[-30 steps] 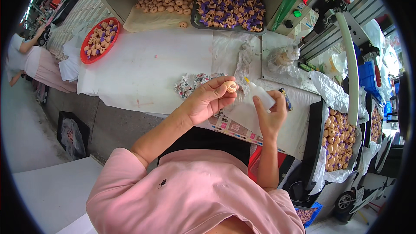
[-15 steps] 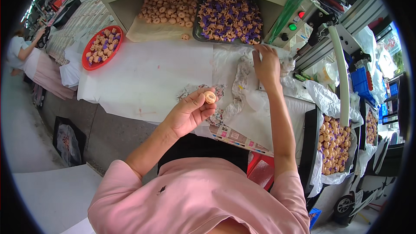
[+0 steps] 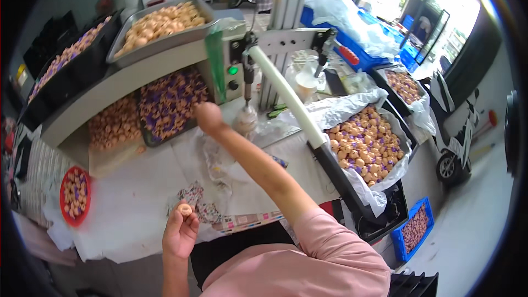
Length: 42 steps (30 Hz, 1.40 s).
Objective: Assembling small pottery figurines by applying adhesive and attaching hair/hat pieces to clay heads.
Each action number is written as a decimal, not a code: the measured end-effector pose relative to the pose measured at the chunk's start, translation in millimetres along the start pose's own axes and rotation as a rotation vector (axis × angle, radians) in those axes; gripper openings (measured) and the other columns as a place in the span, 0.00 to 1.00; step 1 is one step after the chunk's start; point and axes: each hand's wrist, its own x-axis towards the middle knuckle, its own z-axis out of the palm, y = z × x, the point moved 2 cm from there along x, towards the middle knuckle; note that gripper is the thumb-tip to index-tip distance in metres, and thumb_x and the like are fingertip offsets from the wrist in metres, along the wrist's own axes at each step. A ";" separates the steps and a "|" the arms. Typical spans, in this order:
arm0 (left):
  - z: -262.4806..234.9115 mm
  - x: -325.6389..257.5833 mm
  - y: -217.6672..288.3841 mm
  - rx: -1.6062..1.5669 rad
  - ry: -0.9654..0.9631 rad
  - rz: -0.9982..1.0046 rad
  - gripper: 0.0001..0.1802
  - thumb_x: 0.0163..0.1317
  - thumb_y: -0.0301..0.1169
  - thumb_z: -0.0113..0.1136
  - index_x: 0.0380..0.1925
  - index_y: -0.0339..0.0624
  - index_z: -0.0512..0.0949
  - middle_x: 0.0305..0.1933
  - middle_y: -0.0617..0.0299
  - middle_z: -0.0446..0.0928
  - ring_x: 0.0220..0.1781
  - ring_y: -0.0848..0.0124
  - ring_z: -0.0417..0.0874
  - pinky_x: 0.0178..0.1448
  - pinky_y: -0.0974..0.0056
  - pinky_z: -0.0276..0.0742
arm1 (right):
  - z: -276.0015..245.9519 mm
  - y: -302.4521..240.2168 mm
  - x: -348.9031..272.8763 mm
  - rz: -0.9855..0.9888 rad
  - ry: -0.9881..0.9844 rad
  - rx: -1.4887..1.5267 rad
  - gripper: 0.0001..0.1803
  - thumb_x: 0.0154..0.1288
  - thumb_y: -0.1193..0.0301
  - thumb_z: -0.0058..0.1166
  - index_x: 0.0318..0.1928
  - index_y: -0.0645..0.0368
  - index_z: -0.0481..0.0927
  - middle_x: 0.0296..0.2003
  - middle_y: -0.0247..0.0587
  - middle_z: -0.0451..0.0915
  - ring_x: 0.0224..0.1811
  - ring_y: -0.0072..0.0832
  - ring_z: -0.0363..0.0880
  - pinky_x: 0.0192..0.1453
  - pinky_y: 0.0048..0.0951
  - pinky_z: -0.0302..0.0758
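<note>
My left hand [image 3: 180, 236] is closed in a pinch, holding up a small hollow tan plastic piece [image 3: 185, 209], rounded with an opening facing upward. Across the table my right hand [image 3: 209, 117] is at the right edge of a dark tray [image 3: 155, 143] heaped with small tan and purple parts. Its fingers point into the tray and are blurred, so their grip does not show. Left of that tray lies a pile of round tan pieces [image 3: 113, 123] on pale paper under the shelf.
A red bowl [image 3: 66, 217] of tan and purple pieces stands at the left. Right of my arm rises a press [image 3: 248, 85] with a pale curved bar [image 3: 286, 93]. Beyond it sits a lined black tray [image 3: 335, 179] of finished-looking pieces. A grey metal tray [image 3: 118, 58] rests atop the shelf.
The view has swung to the right. My right hand has moved from the tray's front corner to its right edge. The left hand still holds the tan piece.
</note>
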 end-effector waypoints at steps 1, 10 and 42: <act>0.9 2.0 -1.0 0.009 -0.033 -0.013 0.18 0.67 0.35 0.57 0.55 0.41 0.73 0.46 0.56 0.79 0.43 0.68 0.83 0.48 0.65 0.83 | -4.7 -0.6 -5.7 -0.010 0.084 0.056 0.05 0.56 0.74 0.50 0.30 0.58 0.81 0.29 0.48 0.80 0.34 0.46 0.81 0.38 0.43 0.77; 20.2 17.5 -14.0 0.021 -0.030 -0.042 0.17 0.67 0.34 0.56 0.54 0.42 0.73 0.46 0.55 0.80 0.43 0.69 0.83 0.47 0.66 0.83 | -20.2 14.8 -11.4 0.142 0.153 0.369 0.04 0.54 0.72 0.57 0.29 0.57 0.82 0.29 0.48 0.77 0.35 0.46 0.78 0.40 0.45 0.74; 66.9 32.4 -40.5 0.215 -0.312 -0.152 0.21 0.67 0.32 0.57 0.58 0.39 0.71 0.49 0.61 0.78 0.46 0.72 0.81 0.53 0.68 0.79 | -197.3 -39.4 -218.1 0.081 -0.133 1.098 0.18 0.51 0.89 0.62 0.45 0.68 0.81 0.44 0.46 0.80 0.46 0.28 0.80 0.50 0.25 0.78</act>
